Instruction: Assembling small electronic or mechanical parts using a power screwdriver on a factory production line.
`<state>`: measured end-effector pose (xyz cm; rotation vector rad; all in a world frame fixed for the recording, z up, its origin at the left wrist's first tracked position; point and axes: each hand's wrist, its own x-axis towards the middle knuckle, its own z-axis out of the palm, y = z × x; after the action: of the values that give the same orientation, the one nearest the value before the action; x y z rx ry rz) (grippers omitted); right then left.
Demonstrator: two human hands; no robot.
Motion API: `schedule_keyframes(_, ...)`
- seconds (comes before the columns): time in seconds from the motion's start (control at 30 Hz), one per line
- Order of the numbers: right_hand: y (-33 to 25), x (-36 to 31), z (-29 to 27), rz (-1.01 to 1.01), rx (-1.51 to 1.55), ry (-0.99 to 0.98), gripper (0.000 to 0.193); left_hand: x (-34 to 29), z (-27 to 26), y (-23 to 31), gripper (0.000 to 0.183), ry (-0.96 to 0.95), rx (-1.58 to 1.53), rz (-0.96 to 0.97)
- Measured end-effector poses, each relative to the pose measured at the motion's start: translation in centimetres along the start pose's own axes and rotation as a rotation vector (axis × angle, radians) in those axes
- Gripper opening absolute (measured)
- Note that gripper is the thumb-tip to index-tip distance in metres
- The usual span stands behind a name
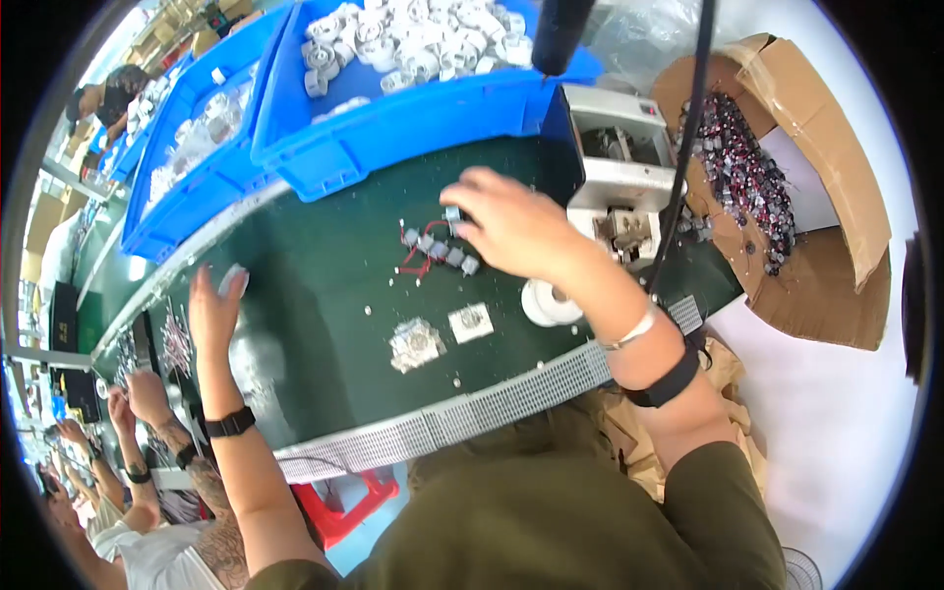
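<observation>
Over the middle of the green bench (324, 275), my right hand (516, 224) curls its thumb and fingers around a small grey motor (453, 213). Just below the fingertips lies a cluster of small grey motors with red wires (440, 252). Farther left, my left hand (213, 313) is raised at the bench's left side with a translucent plastic piece (234, 280) between thumb and fingers. Nearer to me on the bench are a crumpled whitish clump (416, 344) and a square white pad (471, 323).
Blue bins (393, 128) of white plastic parts line the far side. At right stand a grey machine (619, 182), a white spool (552, 303) and a cardboard box (836, 177) of wired parts. A black cable (695, 108) hangs down. Co-workers' hands (147, 398) work at left.
</observation>
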<state>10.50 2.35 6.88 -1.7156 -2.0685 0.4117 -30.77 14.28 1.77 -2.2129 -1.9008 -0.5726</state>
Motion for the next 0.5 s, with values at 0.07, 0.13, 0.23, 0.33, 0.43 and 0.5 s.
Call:
schedule_keyframes(0.07, 1.1, 1.6, 1.9, 0.052, -0.081, -0.051, 0.035, 2.2, -1.9, 2.7, 0.058, 0.241, 0.014, -0.004)
schedule_keyframes(0.13, 1.8, 3.1, 2.9, 0.094, -0.133, -0.210, 0.034, 4.3, -3.8, 7.9, 0.051, 0.272, -0.121, 0.096)
schedule_keyframes(0.23, 3.2, 4.0, 4.5, 0.053, -0.222, -0.325, 0.025, 7.4, -5.3, 17.8, 0.044, 0.189, -0.405, 0.306)
schedule_keyframes(0.33, 3.0, 3.4, 4.7, 0.009, -0.225, -0.242, 0.016, 12.8, -4.0, 23.5, 0.040, 0.056, -0.489, 0.505)
schedule_keyframes(0.43, 2.2, 2.9, 3.9, -0.035, -0.313, -0.198, 0.021, 19.5, 0.1, 26.3, 0.045, -0.231, -0.288, 0.675)
schedule_keyframes(0.5, 1.1, 2.4, 2.0, -0.027, -0.271, -0.074, 0.026, 23.3, 3.7, 27.9, 0.047, -0.330, -0.199, 0.716)
